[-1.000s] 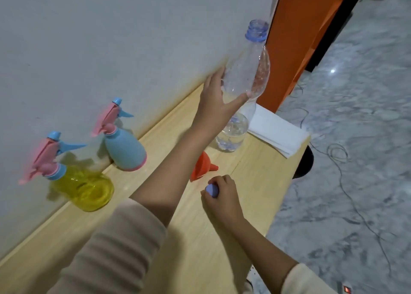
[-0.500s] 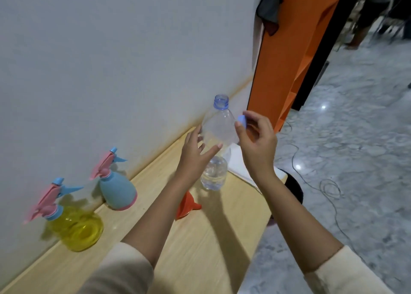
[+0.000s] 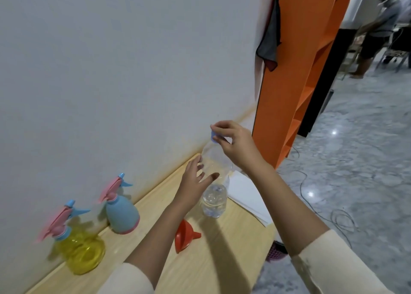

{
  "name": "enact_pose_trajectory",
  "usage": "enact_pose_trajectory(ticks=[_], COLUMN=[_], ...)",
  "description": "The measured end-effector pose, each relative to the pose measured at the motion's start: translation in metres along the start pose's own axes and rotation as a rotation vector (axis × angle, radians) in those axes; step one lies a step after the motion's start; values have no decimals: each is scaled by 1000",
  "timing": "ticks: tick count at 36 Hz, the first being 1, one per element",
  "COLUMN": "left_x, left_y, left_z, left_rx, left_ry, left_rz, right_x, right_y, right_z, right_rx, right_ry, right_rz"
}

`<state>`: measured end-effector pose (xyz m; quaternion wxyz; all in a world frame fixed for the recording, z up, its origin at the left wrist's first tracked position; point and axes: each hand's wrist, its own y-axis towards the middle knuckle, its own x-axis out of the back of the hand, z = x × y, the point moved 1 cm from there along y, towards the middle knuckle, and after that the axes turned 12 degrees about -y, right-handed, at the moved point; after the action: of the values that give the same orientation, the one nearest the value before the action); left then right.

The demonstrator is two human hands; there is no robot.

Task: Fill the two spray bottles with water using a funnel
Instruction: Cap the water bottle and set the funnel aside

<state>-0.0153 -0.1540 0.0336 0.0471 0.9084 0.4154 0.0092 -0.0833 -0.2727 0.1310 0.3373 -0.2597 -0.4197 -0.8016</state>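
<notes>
Just below my right hand [image 3: 233,146], which pinches the blue cap [image 3: 213,136] at the water bottle's [image 3: 214,202] mouth, my left hand [image 3: 194,182] lies spread against that bottle. Left of it, the yellow spray bottle [image 3: 80,253] and blue spray bottle [image 3: 122,213] have their heads on. The funnel [image 3: 184,235] lies by my left wrist, so I judge filling not yet begun.

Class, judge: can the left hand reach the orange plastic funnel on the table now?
Probably yes: the orange plastic funnel lies uncovered beside the left forearm, and the left hand has its fingers spread, gripping nothing.

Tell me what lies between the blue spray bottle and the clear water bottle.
In the head view, only the left forearm crosses above bare tabletop; the funnel lies nearer.
</notes>
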Motion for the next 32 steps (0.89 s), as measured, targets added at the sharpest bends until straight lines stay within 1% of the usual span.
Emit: enact_pose_trajectory(ticks=[6,13,17,23,26,29,32], left_x=[-2,-1,-1,-2,-2,-5,-12], left_y=[-1,-3,-3,-2,-2,0,3], left_z=[2,5,5,4,5,5,5], left_rx=[-4,-9,-12,-41,-47,-57,-71], left_ry=[-5,-12,-7,14,30,40,52], left_rz=[1,11,14,33,42,16,-9], right_x=[0,1,4,0,-1,0,-1], right_y=[-2,-1,-1,-5,-7,-6,-7], right_z=[-2,0,1,-6,-7,-6,-5], right_rx=[-58,-152,-161,-169,-181,-190,-180], right_ry=[50,177,209,292,303,300,251], right_rz=[-68,-117,-77,54,14,-48,-118])
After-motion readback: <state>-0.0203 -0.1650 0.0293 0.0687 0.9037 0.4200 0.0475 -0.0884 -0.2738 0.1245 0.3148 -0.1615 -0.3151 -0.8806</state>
